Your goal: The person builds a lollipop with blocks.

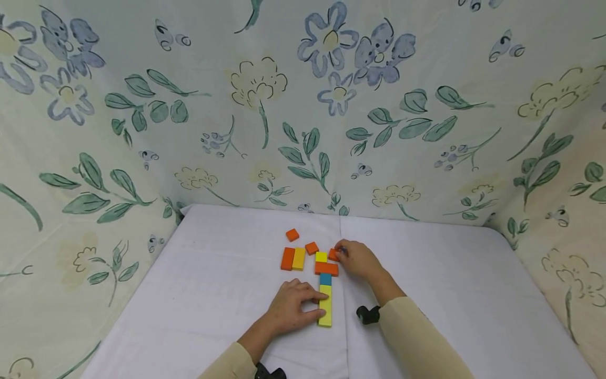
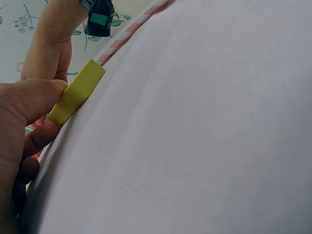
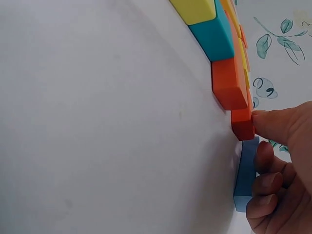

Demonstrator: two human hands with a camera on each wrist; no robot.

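So this looks like the fitting-blocks-together step: the right hand's [image 1: 363,260] fingers seem to be pinching a small orange block [image 1: 333,256], which sits at their tips, with the yellow square block [image 1: 321,257] just to their left. A blue block [image 3: 245,175] is tucked under those curled fingers; can't tell if it's gripped. The left hand's [image 1: 293,306] fingers are relaxed, just resting on the long yellow block [image 1: 326,305]. Next move probably calls for nudging the small orange block square, then letting go without bumping its neighbours. Axis-wise, the long yellow block points straight away from the person, teal block [image 1: 325,279] beyond the left fingers, then an orange bar [image 1: 326,269] crosswise. The small orange block's long axis? Partly hidden, can't call it.
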